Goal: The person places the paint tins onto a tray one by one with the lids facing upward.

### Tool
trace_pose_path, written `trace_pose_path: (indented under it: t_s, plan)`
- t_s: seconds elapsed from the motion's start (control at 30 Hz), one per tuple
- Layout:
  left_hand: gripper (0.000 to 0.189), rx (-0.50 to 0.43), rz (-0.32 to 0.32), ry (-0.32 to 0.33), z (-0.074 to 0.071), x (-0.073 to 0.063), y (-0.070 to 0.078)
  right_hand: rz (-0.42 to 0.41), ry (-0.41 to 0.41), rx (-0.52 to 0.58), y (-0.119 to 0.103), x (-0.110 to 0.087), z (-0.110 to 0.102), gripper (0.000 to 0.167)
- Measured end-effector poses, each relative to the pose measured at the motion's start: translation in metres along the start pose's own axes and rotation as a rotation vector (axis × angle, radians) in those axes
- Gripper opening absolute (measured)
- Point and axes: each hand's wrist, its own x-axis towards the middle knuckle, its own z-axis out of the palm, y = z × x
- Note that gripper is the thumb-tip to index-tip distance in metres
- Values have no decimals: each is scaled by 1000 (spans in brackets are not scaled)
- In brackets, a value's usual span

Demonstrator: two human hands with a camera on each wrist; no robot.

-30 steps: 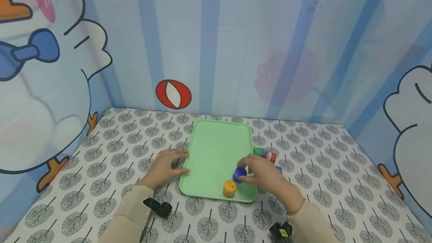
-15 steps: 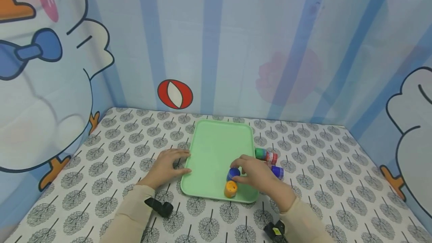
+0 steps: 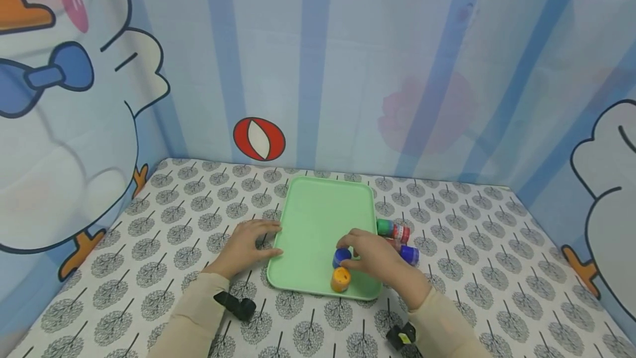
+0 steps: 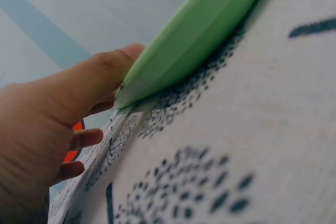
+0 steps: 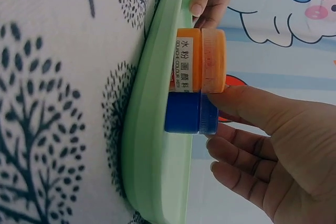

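Near the front of the green tray (image 3: 318, 209), my right hand (image 3: 375, 256) pinches a blue paint jar (image 3: 341, 257) between thumb and fingers at its lid. The jar stands upright, right beside an orange paint jar (image 3: 340, 279). In the right wrist view the orange jar (image 5: 191, 59) shows a white printed label, and the blue jar (image 5: 182, 113) appears to touch it. My left hand (image 3: 248, 245) rests at the tray's left edge, thumb and fingers spread apart. In the left wrist view the thumb of that hand (image 4: 52, 108) touches the tray rim (image 4: 194, 35).
Just right of the tray, a green jar (image 3: 385, 226), a red jar (image 3: 401, 232) and a blue jar (image 3: 409, 254) lie on the tree-patterned cloth (image 3: 199, 214). A reddish jar (image 3: 394, 244) is partly hidden by my right hand. A cartoon curtain (image 3: 343, 70) hangs behind the table.
My right hand has moved left with the blue jar, which was tilted and is now upright against the orange one. The left hand has stayed at the tray's edge.
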Motion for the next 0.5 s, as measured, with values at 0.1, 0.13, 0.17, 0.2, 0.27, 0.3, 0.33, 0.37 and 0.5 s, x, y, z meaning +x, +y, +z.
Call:
trace_pose_path:
  t_s: [0.1, 0.13, 0.17, 0.2, 0.27, 0.3, 0.33, 0.37, 0.5]
  plan:
    - [54, -3, -1, 0, 0, 0, 0, -8, 0, 0, 1, 1, 0, 31]
    - [55, -4, -2, -1, 0, 0, 0, -7, 0, 2, 1, 1, 0, 31]
    - [55, -4, -2, 1, 0, 0, 0, -7, 0, 5, 1, 1, 0, 31]
    - [55, -3, -2, 1, 0, 1, 0, -7, 0, 7, 1, 1, 0, 32]
    - [55, 1, -3, 0, -1, 1, 0, -8, 1, 5, 2, 1, 0, 33]
    - [55, 2, -3, 0, -1, 0, 0, -10, 2, 5, 2, 0, 0, 33]
    - [55, 2, -3, -1, -1, 0, 0, -12, 4, 7, 2, 0, 0, 33]
    - [55, 2, -2, -1, -1, 0, 1, -14, 6, 10, 2, 0, 0, 33]
    - [55, 3, -3, -4, -1, 0, 1, -20, 18, 30, 4, -2, 0, 33]
